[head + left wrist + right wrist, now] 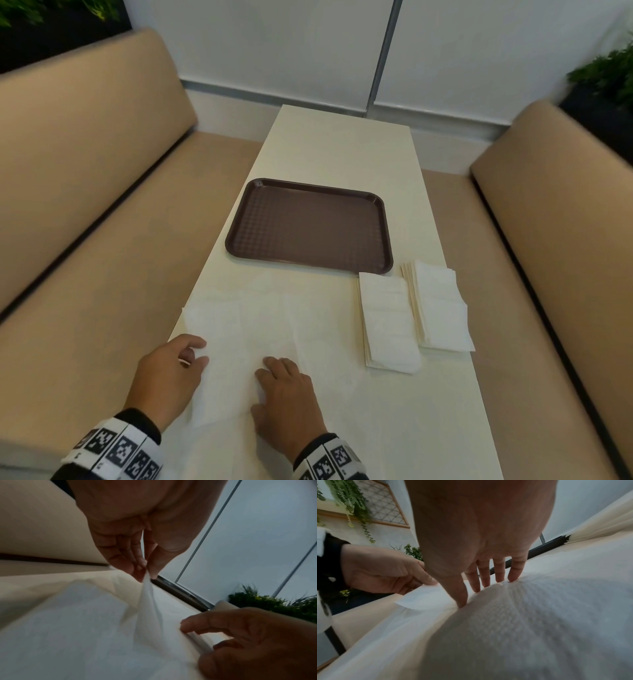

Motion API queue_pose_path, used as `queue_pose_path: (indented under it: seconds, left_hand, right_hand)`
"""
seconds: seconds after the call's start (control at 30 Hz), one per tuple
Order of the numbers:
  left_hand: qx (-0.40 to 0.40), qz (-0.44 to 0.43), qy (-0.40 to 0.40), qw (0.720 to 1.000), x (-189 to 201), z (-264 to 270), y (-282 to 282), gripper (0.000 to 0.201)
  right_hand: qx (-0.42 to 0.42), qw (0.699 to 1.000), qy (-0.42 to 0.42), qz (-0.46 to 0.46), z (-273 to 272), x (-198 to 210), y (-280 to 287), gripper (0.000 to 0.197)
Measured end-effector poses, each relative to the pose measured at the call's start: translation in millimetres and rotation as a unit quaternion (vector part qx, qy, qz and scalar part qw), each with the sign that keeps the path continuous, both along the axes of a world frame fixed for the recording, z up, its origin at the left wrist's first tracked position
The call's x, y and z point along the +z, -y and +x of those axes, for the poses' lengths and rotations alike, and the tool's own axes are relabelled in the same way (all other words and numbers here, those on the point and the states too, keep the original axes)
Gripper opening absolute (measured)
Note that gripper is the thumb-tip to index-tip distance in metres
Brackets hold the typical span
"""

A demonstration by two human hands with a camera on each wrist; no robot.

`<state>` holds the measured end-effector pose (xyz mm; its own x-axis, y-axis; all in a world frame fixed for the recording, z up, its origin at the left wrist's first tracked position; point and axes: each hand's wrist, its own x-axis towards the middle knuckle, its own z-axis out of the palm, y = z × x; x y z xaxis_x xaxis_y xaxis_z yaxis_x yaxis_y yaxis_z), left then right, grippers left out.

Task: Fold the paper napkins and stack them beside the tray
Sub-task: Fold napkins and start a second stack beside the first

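Between two tan booth seats, a pale bench (342,161) carries the tray (308,226). Before it lies an open napkin (260,329): the left hand (168,377) pinches its edge to fold, while the right hand (287,401), fingers flat, pins it steady.

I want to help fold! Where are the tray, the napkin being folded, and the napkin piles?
tray (310,224), head view, bare middle.
open napkin (260,329), head view, flat middle.
folded pile (388,322), head view, top napkin.

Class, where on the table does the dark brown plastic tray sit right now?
In the head view the dark brown plastic tray lies mid-table, just beyond and left of the two piles of white paper napkins.
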<state>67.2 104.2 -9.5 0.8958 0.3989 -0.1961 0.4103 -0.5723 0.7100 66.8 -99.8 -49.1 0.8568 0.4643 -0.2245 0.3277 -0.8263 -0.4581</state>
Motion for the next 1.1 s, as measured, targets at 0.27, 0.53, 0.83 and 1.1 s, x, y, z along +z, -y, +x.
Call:
queue_pose_path:
  seconds: [0.27,0.53,0.83,1.1]
  left_hand:
    - [-0.064,-0.076,0.049,0.994,23,17,35,0.029]
    - [-0.165,-0.197,0.031,0.966,4,27,58,0.042]
    - [-0.111,-0.024,0.022,0.993,-16,25,41,0.024]
    - [-0.047,0.056,0.228,0.971,34,28,57,0.03]
  right_hand:
    - [-0.092,0.991,-0.03,0.089,-9,21,-8,0.095]
    - [-0.281,0.933,-0.067,0.215,4,22,3,0.02]
    - [-0.408,0.863,-0.068,0.291,29,25,39,0.012]
    - [-0.478,0.719,-0.158,0.48,50,33,68,0.011]
